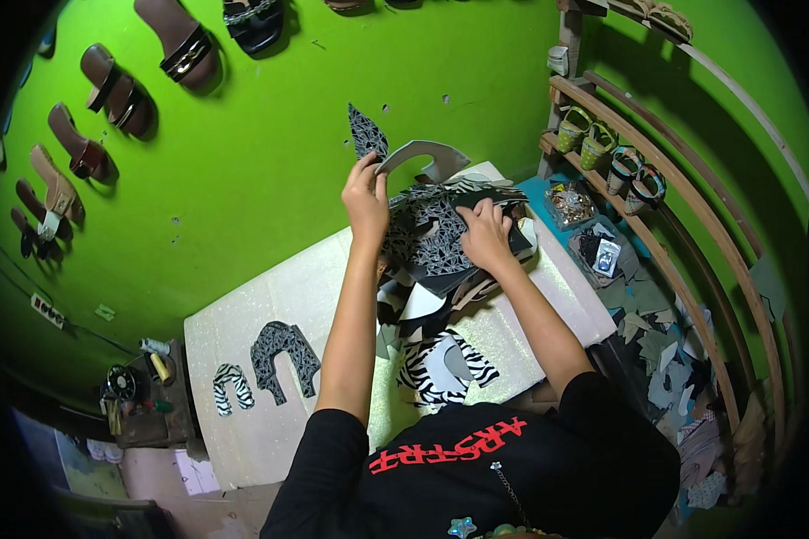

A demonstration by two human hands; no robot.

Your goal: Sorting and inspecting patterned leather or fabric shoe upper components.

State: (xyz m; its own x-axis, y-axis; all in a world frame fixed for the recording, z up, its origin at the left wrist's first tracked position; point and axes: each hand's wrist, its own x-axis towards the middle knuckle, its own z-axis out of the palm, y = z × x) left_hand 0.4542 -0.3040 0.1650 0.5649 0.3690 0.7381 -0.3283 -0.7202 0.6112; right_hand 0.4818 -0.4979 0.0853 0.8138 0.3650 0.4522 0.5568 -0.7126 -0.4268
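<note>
My left hand (366,196) is raised over the far side of the table, its thumb and fingers closed on a curved shoe-upper piece (368,135). One end of that piece shows a black-and-grey line pattern, while the arched part shows a plain grey underside. My right hand (487,235) lies on a heap of cut material, index finger stretched out, the other fingers bent and partly hidden. Beneath it is a black-and-grey patterned sheet (445,251) among black, white and zebra-striped scraps.
On the pale table (234,314), an arched patterned piece (283,355) and a smaller zebra-striped one (232,388) lie at left. Zebra-striped scraps (422,373) lie near my body. Sandals (184,49) hang on the green wall. A wooden rack (656,135) and fabric offcuts (661,359) stand right.
</note>
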